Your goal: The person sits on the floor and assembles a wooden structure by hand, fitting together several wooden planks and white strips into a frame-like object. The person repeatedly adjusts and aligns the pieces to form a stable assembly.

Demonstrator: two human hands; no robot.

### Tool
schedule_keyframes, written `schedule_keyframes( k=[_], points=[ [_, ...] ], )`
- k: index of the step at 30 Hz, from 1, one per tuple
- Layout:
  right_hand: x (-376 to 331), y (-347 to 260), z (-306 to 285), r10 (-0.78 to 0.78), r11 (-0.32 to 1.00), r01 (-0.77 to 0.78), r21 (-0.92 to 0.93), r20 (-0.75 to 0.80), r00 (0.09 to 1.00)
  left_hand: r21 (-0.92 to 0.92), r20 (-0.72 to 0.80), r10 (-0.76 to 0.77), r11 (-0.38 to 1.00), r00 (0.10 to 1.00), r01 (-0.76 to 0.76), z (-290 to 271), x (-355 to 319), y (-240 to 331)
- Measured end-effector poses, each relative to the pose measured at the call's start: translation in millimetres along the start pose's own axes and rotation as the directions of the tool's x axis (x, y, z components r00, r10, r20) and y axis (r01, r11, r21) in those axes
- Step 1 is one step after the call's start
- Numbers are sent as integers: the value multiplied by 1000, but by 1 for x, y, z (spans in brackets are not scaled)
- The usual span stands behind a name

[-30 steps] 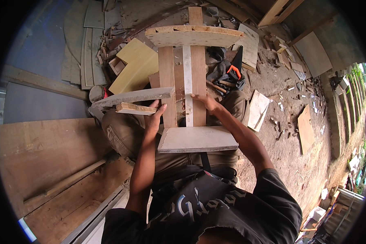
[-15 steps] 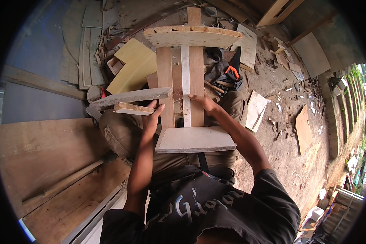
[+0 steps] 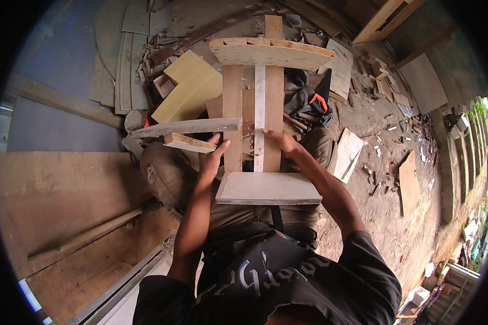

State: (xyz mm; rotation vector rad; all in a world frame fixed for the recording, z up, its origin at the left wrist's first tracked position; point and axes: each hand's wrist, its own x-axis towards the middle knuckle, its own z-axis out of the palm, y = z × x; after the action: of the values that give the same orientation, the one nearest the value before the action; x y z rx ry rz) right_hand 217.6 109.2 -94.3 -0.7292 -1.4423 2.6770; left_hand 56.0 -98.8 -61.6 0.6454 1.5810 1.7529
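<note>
A wooden frame stands before me: two brown slats [image 3: 232, 108] [image 3: 274, 108] and a narrow white strip [image 3: 259, 97] run between a far crosspiece [image 3: 274, 54] and a pale near board [image 3: 268, 188]. My right hand [image 3: 283, 142] closes on the white strip, thumb in front and the other fingers mostly hidden behind. Beside the left slat, my left hand [image 3: 212, 156] is closed at the end of a short board [image 3: 190, 143]; its grip is partly hidden. Just above that hand, a longer grey board [image 3: 187, 127] reaches left from the frame.
Yellow L-shaped panels [image 3: 190, 86] lie at far left near a round tin [image 3: 136, 120]. A handsaw with an orange handle [image 3: 319, 101] rests on a dark bag beyond my right knee. Loose boards [image 3: 348, 154] and scraps litter the ground to the right. Large wooden panels [image 3: 65, 189] border my left.
The whole scene, frame and hands included, has shifted slightly right in the picture. Both hands keep the same places on the wood.
</note>
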Motion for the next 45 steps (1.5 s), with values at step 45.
schedule_keyframes(
  k=[45],
  points=[
    [2,2,2,172,985,-170,28,-98,980,-91,-62,-155,985,986,149,-5,7,-28]
  ],
)
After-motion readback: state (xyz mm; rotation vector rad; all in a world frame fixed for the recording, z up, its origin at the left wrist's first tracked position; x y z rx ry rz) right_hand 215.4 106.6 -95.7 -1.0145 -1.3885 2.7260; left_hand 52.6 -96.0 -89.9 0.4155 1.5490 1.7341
